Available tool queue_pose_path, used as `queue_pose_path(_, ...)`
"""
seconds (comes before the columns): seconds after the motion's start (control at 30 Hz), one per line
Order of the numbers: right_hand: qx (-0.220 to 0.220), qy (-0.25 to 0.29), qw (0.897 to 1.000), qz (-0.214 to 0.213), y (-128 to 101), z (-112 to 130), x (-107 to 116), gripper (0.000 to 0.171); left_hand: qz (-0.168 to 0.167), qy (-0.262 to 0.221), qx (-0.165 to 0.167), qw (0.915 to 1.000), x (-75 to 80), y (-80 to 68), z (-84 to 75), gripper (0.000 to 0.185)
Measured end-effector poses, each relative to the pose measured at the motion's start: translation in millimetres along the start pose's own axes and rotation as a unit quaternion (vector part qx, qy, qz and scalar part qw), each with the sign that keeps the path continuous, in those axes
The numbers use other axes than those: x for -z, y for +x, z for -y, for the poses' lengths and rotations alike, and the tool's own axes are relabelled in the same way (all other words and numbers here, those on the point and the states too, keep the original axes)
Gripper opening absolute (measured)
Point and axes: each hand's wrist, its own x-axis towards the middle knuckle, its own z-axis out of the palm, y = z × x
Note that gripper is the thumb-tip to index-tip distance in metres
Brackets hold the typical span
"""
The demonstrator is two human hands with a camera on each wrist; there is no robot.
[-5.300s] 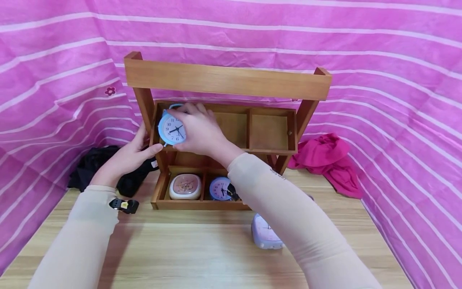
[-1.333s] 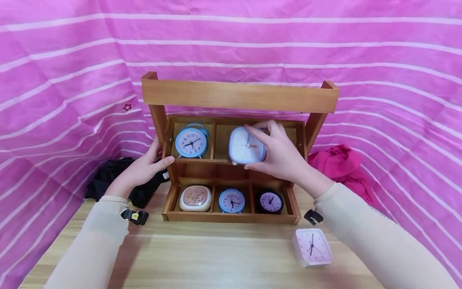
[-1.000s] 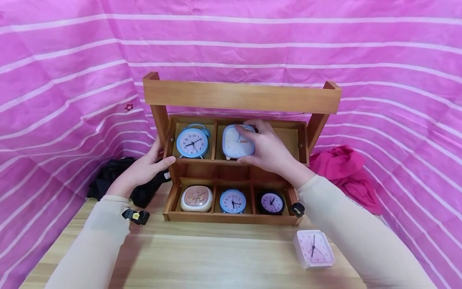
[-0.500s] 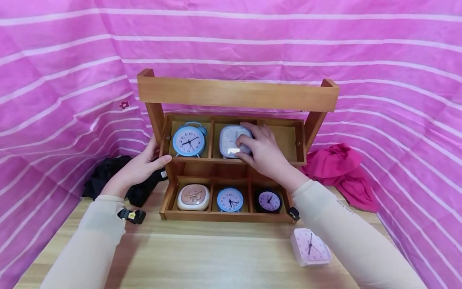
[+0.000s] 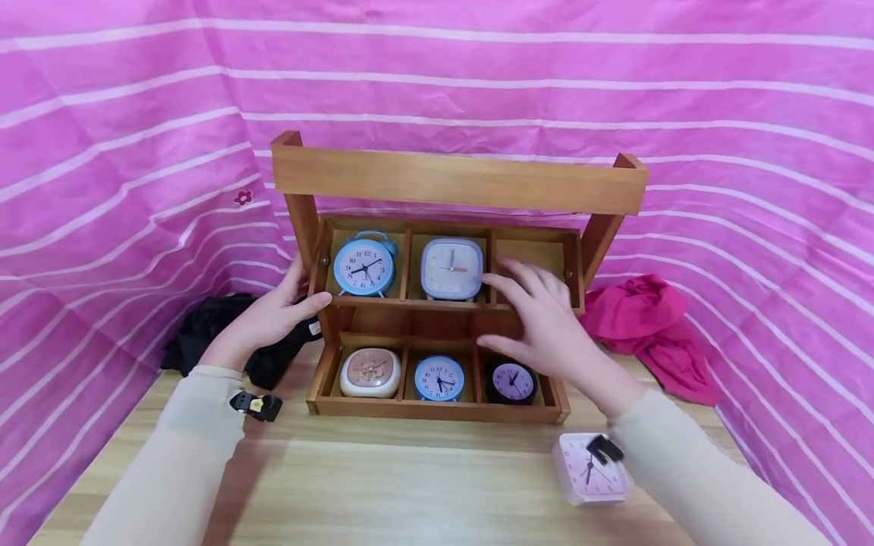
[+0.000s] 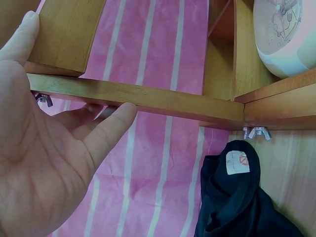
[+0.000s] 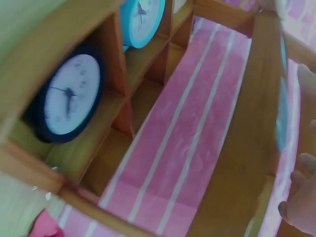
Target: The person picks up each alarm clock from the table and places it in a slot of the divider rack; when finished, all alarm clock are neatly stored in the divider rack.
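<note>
A two-tier wooden rack (image 5: 451,178) stands on the table, three compartments per tier. My left hand (image 5: 276,311) holds its left side, thumb at the upper tray's front corner and fingers behind the side rail (image 6: 163,101). In the upper tray, a light-blue twin-bell alarm clock (image 5: 365,267) stands on the left and a lavender square alarm clock (image 5: 451,269) in the middle. The upper right compartment (image 5: 536,250) is bare. My right hand (image 5: 546,318) hovers before it with fingers spread, holding nothing, index fingertip near the lavender clock's right edge.
The lower tray holds a cream alarm clock (image 5: 371,373), a small blue one (image 5: 439,378) and a black-rimmed one (image 5: 511,382). A pink square alarm clock (image 5: 589,478) sits on the table at front right. Black cloth (image 5: 205,330) lies left, magenta cloth (image 5: 649,326) right.
The twin-bell clock was set in the upper left compartment. The lavender clock then went into the middle one, and my right hand has let go and drawn back rightward. My left hand stays.
</note>
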Motion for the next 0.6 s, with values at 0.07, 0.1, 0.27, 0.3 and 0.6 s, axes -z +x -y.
queue_pose_path(0.07,-0.019,-0.007,1.000,0.002,-23,-2,13,0.093,0.002,0.001,0.007,1.0000,-1.8,1.7,-1.0,0.095)
queue_pose_path(0.1,-0.031,-0.010,0.999,0.002,-35,-3,19,0.098,0.003,0.001,0.010,0.9999,-2.4,2.3,-1.5,0.095)
queue_pose_path(0.27,-0.094,-0.014,0.995,-0.007,-99,-20,44,0.113,0.008,0.001,0.019,0.9998,-3.3,2.9,-4.3,0.094)
queue_pose_path(0.3,-0.103,-0.011,0.995,-0.007,-112,-23,45,0.114,0.009,0.001,0.019,0.9998,-2.7,2.6,-4.7,0.094)
queue_pose_path(0.6,-0.153,0.055,0.981,0.102,-197,-30,23,0.112,0.007,0.009,0.005,0.9999,1.4,0.2,-4.8,0.098)
